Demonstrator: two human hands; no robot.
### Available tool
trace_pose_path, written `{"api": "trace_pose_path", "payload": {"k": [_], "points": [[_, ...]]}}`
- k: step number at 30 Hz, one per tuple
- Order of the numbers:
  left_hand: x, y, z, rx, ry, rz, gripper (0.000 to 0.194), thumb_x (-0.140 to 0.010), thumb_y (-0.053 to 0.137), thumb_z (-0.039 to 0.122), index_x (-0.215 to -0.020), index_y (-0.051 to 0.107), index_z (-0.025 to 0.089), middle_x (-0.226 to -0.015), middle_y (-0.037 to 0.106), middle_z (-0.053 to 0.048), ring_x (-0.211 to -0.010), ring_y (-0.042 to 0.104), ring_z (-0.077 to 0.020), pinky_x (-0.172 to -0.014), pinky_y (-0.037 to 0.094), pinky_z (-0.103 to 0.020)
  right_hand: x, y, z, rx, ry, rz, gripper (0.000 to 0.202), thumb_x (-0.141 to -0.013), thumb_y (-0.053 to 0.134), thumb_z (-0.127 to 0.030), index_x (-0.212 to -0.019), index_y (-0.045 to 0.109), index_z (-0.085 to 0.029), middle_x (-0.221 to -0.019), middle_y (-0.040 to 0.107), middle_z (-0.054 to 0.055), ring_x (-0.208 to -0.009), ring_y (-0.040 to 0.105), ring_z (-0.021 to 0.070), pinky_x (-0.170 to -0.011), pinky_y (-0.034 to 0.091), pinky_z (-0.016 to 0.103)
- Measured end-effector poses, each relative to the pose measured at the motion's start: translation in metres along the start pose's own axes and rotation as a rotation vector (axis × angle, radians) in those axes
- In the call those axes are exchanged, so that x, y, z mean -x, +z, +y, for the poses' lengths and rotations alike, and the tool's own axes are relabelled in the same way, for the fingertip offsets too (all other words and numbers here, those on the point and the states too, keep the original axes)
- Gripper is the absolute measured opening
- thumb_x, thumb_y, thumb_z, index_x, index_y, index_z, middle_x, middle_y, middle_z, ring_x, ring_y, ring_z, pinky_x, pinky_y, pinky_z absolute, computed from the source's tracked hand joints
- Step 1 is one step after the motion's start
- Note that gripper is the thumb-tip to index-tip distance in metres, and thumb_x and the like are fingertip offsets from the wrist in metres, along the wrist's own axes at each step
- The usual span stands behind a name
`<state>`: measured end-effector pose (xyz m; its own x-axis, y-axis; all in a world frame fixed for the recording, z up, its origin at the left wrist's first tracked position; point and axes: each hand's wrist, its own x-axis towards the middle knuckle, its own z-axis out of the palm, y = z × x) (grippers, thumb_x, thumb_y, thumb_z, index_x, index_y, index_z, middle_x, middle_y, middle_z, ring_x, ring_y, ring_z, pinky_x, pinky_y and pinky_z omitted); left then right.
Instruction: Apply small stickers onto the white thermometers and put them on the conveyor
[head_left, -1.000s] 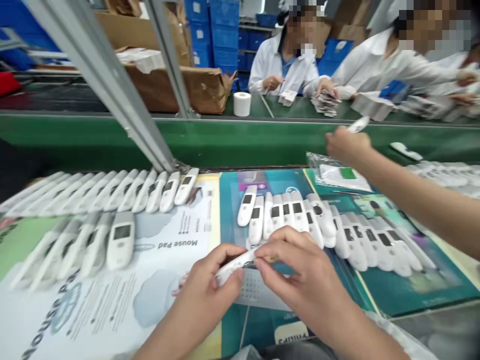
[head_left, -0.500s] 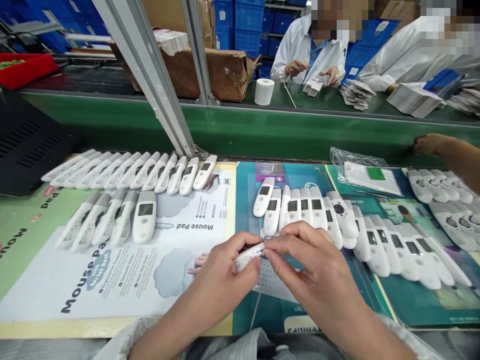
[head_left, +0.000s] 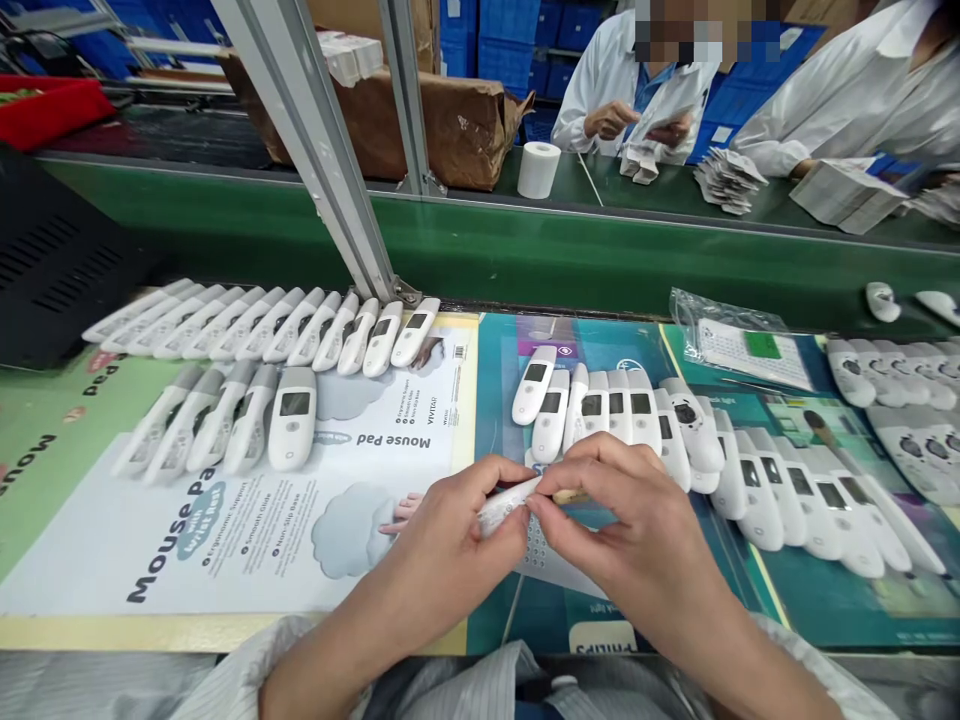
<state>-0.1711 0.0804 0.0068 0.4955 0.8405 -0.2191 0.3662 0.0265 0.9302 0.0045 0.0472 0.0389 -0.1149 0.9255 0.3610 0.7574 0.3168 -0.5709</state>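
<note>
We held a white gadget (head_left: 504, 507): left hand (head_left: 466, 530) gripping, maybe to steady it, right hand (head_left: 634, 520) pinching (more gadgets (head_left: 259, 326) lay at ten o'clock).

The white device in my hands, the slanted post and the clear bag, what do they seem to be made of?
The white device: probably hard plastic, judging by its smooth, pale shell. The slanted post: likely metal, perhaps aluminium, with a satin grey face and lengthwise grooves. The clear bag: seemingly thin, glossy plastic film, see-through and creased.
</note>
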Motion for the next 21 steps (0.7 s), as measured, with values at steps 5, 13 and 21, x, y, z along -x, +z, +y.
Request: {"api": "trace_pose_path", "payload": {"k": [5,13,21], "points": [[0.002,-0.001,-0.001,-0.065,0.03,-0.003,0.02,-0.089,0.052,0.026,-0.105,0.064,0.029,-0.09,0.071,0.006,-0.062,0.051,-0.0114,-0.053,0.033,-0.023,-0.008,-0.01,0.002,-0.11,0.104,-0.168,0.015,-0.086,0.063,-0.018,-0.077,0.072,-0.027,-0.077,0.065,-0.004,-0.071,0.064,0.0123,-0.066,0.043,0.029],[0.002,-0.001,0.001,-0.047,0.049,-0.018,0.02,-0.088,0.053,0.027,-0.105,0.065,0.028,-0.088,0.071,0.005,-0.058,0.047,-0.0105,-0.049,0.03,-0.022,-0.012,-0.012,0.002,-0.067,0.075,-0.212,0.016,-0.084,0.063,-0.016,-0.077,0.071,-0.027,-0.077,0.065,-0.005,-0.069,0.064,0.0111,-0.067,0.042,0.029],[0.0,0.0,0.0,-0.062,0.062,-0.003,0.019,-0.09,0.052,0.028,-0.105,0.064,0.028,-0.089,0.072,0.004,-0.065,0.054,-0.013,-0.054,0.035,-0.023,-0.011,-0.01,0.002,-0.023,0.061,-0.187,0.015,-0.082,0.068,-0.014,-0.079,0.071,-0.027,-0.079,0.067,-0.005,-0.071,0.065,0.0132,-0.072,0.039,0.033]]}}
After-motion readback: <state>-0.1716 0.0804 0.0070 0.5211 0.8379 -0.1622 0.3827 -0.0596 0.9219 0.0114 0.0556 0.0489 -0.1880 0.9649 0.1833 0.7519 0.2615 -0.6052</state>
